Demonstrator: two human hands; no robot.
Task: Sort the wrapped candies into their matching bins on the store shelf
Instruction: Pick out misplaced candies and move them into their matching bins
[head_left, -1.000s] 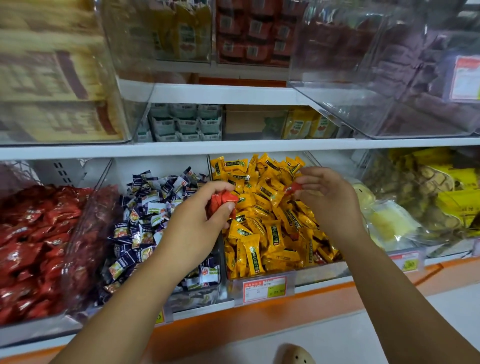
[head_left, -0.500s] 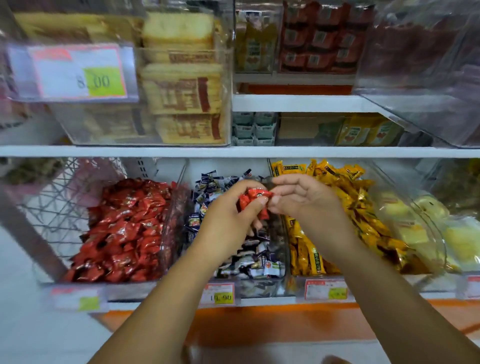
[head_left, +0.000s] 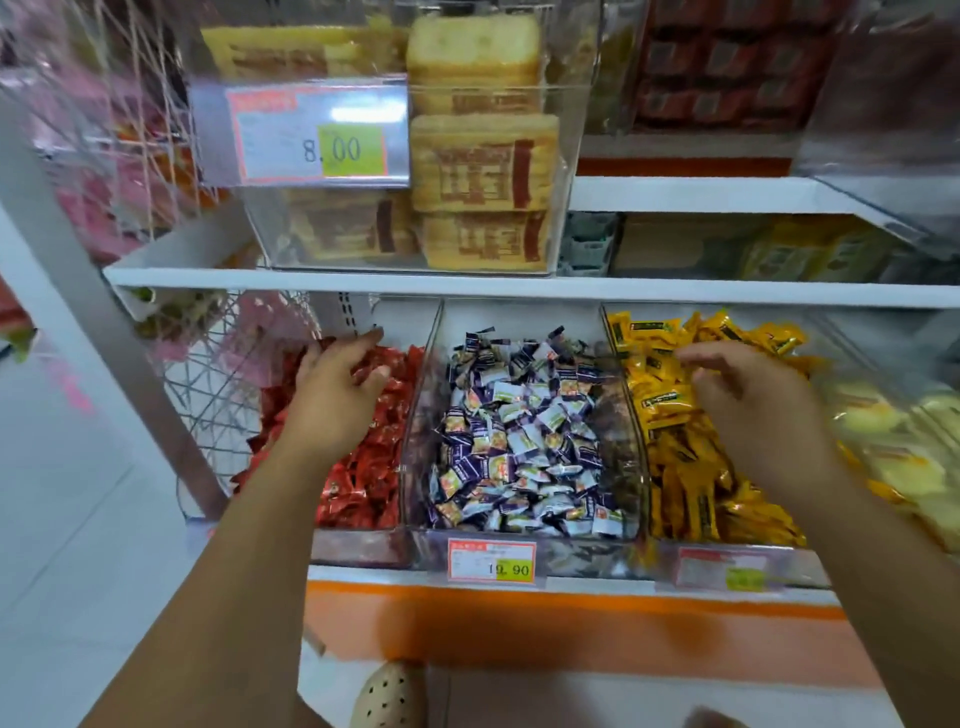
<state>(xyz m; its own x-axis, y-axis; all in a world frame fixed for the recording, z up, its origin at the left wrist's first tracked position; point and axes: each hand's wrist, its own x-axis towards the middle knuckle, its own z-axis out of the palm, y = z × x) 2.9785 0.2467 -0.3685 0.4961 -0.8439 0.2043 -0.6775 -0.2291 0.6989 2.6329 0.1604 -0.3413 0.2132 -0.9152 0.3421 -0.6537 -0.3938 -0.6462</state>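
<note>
Red candies (head_left: 363, 467) fill the left bin (head_left: 358, 548) on the shelf (head_left: 519, 287). I see the left hand (head_left: 337, 400) just above them, fingers loosely spread and empty. The right hand (head_left: 748, 405), also spread, is over the yellow candies (head_left: 685, 467). Purple-white candies (head_left: 519, 441) lie between.

Above the purple candy bin (head_left: 587, 556) open room reaches up to the white shelf board (head_left: 519, 288). Its clear side walls (head_left: 422, 415) bar passage left and right.
</note>
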